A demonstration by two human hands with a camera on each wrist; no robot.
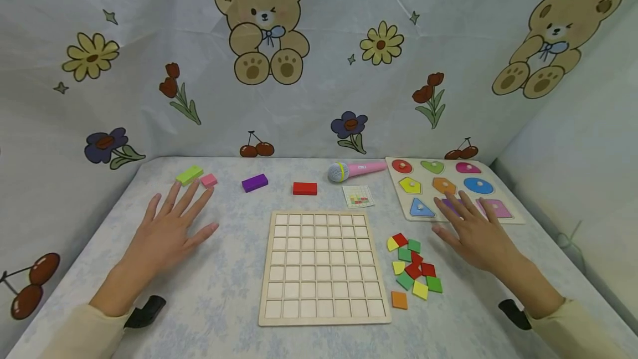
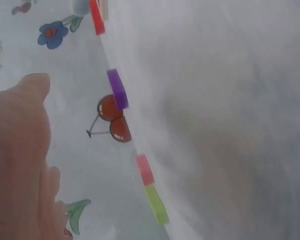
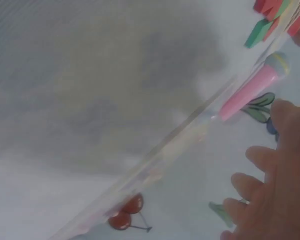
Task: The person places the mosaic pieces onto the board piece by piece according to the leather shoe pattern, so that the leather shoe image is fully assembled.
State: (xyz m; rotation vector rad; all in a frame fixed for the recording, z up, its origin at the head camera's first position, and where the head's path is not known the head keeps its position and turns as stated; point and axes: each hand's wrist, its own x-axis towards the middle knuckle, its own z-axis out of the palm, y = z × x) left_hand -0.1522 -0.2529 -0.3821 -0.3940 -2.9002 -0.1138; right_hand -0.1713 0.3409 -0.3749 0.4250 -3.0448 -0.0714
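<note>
My left hand [image 1: 169, 229] is spread with straight fingers at the left of the table, holding nothing. Just past its fingertips lie a lime green block [image 1: 190, 175] and a small pink block [image 1: 209, 180]. On the right, my right hand [image 1: 476, 234] is also spread, its fingers overlapping the near part of a shape puzzle board [image 1: 405, 204] in the head view. Between the hands lies a wooden grid board [image 1: 319, 324]. Loose coloured tiles [image 1: 413, 270], mostly red, green and yellow, lie in a cluster between it and my right hand.
Toward the back are a purple block [image 1: 255, 183], a red block [image 1: 305, 189] and a pink toy microphone [image 1: 366, 169]. A small card [image 1: 358, 196] with a coloured grid lies before the microphone. An orange tile [image 1: 399, 299] sits beside the grid board. A printed cloth [image 1: 319, 104] hangs behind the table.
</note>
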